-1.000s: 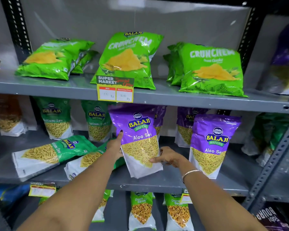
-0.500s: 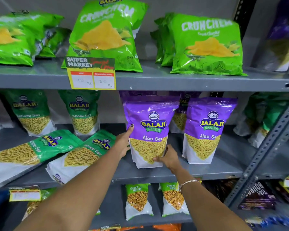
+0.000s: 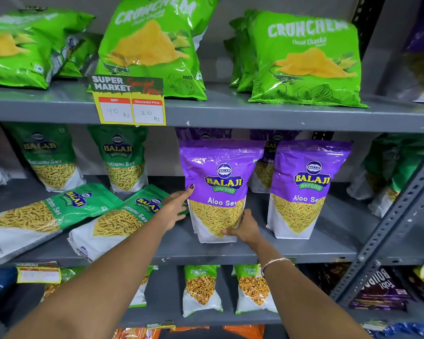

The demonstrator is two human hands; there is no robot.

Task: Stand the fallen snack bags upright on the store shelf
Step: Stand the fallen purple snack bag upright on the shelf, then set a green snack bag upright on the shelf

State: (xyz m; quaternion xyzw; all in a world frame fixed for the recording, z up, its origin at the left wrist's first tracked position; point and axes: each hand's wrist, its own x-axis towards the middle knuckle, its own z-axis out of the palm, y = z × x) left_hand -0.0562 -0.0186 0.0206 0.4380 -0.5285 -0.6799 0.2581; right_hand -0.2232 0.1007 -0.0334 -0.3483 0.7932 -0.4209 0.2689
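Note:
A purple Aloo Sev bag [image 3: 220, 182] stands upright on the middle shelf [image 3: 291, 250]. My left hand [image 3: 174, 206] touches its left edge with the fingers spread. My right hand [image 3: 245, 228] grips its lower right corner. A second purple Aloo Sev bag [image 3: 306, 189] stands upright just to the right. Two green Ratlami Sev bags lie flat on the same shelf: one at the far left [image 3: 42, 214], one [image 3: 123, 218] beside my left wrist. Two more green Ratlami Sev bags [image 3: 123, 157] stand upright behind them.
Green Crunchem chip bags [image 3: 304, 59] lean on the top shelf, with a price card [image 3: 130, 104] clipped to its edge. A grey slotted upright post [image 3: 399, 211] runs down the right side. Small Chana Garam bags [image 3: 201, 287] stand on the shelf below.
The purple bag went from tilted and lifted to upright on the shelf, closer to its purple neighbour. Both hands stayed on it. The camera moved closer and lower.

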